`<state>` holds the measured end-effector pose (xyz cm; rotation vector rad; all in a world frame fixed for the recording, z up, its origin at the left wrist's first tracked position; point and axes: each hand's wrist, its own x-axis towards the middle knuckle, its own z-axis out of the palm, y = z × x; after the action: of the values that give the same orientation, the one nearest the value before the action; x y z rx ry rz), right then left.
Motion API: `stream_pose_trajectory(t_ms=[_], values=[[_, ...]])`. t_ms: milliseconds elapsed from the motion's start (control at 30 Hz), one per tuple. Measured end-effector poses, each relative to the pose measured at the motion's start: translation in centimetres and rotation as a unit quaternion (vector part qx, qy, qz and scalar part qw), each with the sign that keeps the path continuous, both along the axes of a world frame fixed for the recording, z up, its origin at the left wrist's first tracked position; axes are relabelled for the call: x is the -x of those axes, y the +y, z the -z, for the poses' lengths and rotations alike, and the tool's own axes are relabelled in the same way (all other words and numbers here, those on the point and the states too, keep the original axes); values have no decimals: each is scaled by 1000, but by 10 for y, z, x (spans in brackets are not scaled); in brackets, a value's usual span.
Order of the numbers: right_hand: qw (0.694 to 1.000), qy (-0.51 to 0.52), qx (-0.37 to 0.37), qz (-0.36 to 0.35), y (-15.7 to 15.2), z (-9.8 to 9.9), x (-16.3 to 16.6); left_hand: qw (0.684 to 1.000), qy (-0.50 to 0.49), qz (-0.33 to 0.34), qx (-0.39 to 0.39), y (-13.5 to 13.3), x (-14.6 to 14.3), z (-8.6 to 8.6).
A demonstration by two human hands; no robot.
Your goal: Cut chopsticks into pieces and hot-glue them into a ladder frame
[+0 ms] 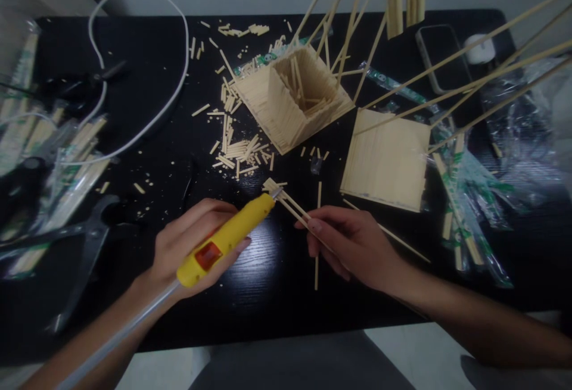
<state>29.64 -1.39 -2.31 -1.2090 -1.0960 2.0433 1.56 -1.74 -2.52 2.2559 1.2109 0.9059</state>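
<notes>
A yellow hot glue gun (239, 226) is in my left hand (190, 232), with a glue stick (120, 333) running out of its back. Its metal nozzle touches or nearly touches the far end of the thin wooden chopsticks (295, 206). Those are pinched between the fingers of my right hand (353, 241). Under the right hand another single stick (317, 274) lies on the table. Just beyond the nozzle is a small bundle of short pieces at the sticks' tip; how they join is too blurred to tell.
A box-like stick structure (290, 101) stands at the back, long sticks rising from it. Right of it lies a flat stick panel (386, 161). Cut pieces (241, 149) scatter the black table. Pliers (92, 235), wrapped chopsticks (465, 199), a white cable (185, 50) and a phone (442, 56) surround them.
</notes>
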Motion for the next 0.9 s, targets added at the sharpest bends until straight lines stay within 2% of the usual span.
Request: stream_pose_trajectory(t_ms=[100, 267, 400, 567, 733, 900], values=[[1000, 3, 3, -3, 0, 0, 0, 1000, -2, 23, -8, -1, -1, 1], [1000, 4, 4, 0, 0, 0, 0, 999, 4, -36, 2, -1, 0, 0], [1000, 8, 7, 0, 0, 0, 1, 1000, -1, 16, -6, 0, -1, 1], [1000, 16, 13, -1, 0, 2, 0, 999, 8, -31, -5, -1, -2, 0], [999, 27, 19, -9, 0, 2, -1, 1000, 15, 6, -9, -2, 0, 0], [1000, 25, 12, -7, 0, 1, -1, 998, 23, -51, -7, -1, 0, -2]])
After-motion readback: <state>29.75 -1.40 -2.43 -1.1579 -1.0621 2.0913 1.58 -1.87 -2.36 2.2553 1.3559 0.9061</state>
